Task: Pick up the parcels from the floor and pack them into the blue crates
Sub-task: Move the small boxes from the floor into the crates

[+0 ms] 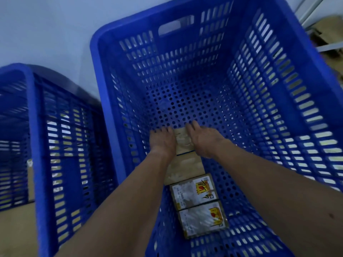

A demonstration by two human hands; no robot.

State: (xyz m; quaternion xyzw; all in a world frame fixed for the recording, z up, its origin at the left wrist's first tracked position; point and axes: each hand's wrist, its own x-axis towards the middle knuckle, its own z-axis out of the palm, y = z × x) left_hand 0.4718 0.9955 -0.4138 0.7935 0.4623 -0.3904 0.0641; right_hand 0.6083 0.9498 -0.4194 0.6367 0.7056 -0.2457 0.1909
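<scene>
Down near the floor of the large blue crate (pixel 289 58), I have both hands on one small brown cardboard parcel (pixel 182 139). The left hand (pixel 161 141) is clamped against the parcel's left side, knuckles up and fingers bent down along its edge. The right hand (pixel 202 139) mirrors it on the right side, and its fingers (pixel 193 125) reach forward and curl over the far corner. The hands are only as far apart as the box is wide, so it is squeezed between the two palms. The fingertips are blurred, so I cannot tell how far they wrap underneath, or whether the parcel is resting on the perforated bottom or held just above it.

That parcel sits at the far end of a row running back toward me along the crate floor, near the left wall. Right behind it, partly under my wrists, is a second brown parcel (pixel 186 166) with a thin dark line across its top. Next comes a labelled parcel (pixel 193 191) with a white sticker and a yellow-and-red mark, and touching it, closest to me, is another labelled parcel (pixel 203 220) of the same kind.

A second blue crate (pixel 35 130) stands to the left against the pale wall (pixel 46 25). At the upper right there is a metal shelf frame (pixel 313 8) with cardboard (pixel 326 26) beside it.
</scene>
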